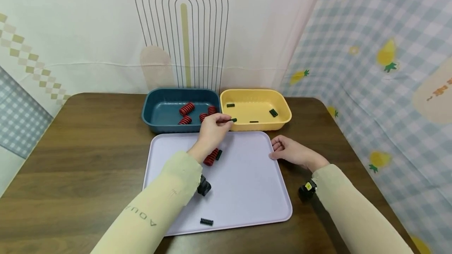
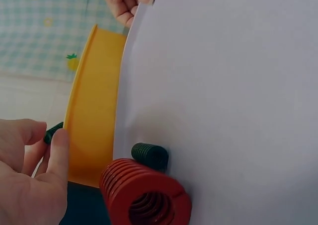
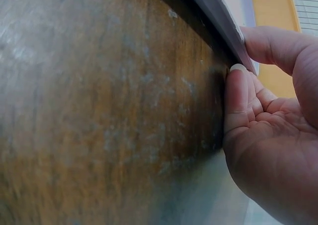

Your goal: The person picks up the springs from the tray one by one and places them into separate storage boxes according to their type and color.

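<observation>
My left hand [image 1: 213,131] pinches a small dark green spring [image 1: 234,120] between thumb and fingers at the near left rim of the yellow bin [image 1: 261,127]. In the left wrist view that spring [image 2: 52,132] is partly covered by the fingers. My right hand [image 1: 291,151] grips the right edge of the lilac tray [image 1: 250,183], thumb on the rim and fingers bent at its side. Beneath my left wrist, a thick red spring [image 2: 144,192] and a dark green spring [image 2: 150,156] lie side by side on the tray. Another dark spring [image 1: 206,222] lies near the tray's front edge.
Behind the tray, the blue bin [image 1: 169,128] holds several red springs [image 1: 186,108]. Beside it, the yellow bin has a few small green springs [image 1: 273,112] inside. Everything stands on a brown wooden table [image 1: 81,160], with patterned cloth [image 1: 254,30] hanging behind and right.
</observation>
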`<state>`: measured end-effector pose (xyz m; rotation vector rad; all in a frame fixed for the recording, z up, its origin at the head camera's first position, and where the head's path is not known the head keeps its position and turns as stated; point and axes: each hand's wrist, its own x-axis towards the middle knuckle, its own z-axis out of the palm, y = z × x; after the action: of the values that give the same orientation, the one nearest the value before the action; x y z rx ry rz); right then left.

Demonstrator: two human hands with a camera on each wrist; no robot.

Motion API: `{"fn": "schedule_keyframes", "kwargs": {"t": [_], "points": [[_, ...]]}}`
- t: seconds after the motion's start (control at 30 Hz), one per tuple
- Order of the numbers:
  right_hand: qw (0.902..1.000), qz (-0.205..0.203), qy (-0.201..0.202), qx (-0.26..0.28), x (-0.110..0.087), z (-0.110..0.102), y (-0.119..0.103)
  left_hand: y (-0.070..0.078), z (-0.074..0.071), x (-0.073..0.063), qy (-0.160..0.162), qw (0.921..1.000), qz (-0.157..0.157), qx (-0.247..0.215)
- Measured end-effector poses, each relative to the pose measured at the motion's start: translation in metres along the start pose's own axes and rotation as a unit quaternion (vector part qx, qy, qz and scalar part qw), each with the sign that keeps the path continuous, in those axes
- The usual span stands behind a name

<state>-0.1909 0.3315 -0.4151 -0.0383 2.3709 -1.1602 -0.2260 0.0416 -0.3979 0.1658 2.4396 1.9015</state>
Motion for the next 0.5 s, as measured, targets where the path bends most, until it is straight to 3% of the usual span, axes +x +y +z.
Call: {"fn": "schedule_keyframes", "kwargs": {"t": [0.2,0.37,0.5], "points": [[1.0,0.004,-0.005,-0.007,-0.002,0.001,0.001,-0.002,-0.004,-0.002,-0.035,0.9994,-0.008,0.005],[0.9999,0.011,0.003,-0.007,-0.002,0.0,0.0,0.001,-0.008,-0.007,-0.051,0.9985,0.01,0.019],[0.9999,0.008,0.001,-0.01,-0.001,0.0,-0.001,0.002,-0.014,-0.015,-0.082,0.9959,0.021,0.032]]}}
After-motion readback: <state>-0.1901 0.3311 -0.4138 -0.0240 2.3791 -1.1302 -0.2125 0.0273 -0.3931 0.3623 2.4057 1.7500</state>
